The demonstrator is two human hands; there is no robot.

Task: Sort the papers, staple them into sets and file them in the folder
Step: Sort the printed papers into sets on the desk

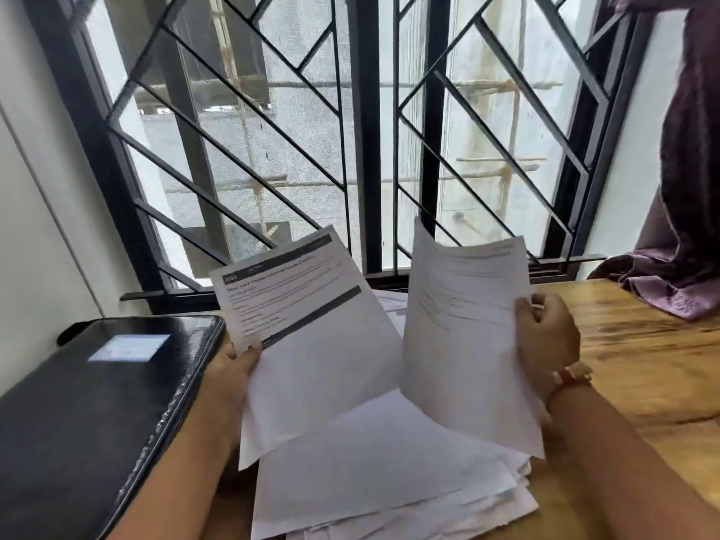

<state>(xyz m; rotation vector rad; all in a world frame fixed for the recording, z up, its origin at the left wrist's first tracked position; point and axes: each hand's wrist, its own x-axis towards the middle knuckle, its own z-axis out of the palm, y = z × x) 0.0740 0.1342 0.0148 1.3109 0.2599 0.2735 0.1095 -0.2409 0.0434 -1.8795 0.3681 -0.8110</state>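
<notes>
My left hand (233, 378) grips the left edge of a printed sheet with dark header bars (307, 329), held up and tilted over the desk. My right hand (545, 341) pinches the right edge of a second printed sheet (463, 337), raised beside the first and slightly blurred. Below both lies a loose pile of white papers (382, 477) on the wooden desk (643, 364). A closed black folder (89, 415) with a pale label lies at the left. No stapler shows.
A barred window (362, 130) fills the far side behind the desk. A purple curtain (678, 212) hangs at the right and rests on the desk's far right corner. A white wall is on the left.
</notes>
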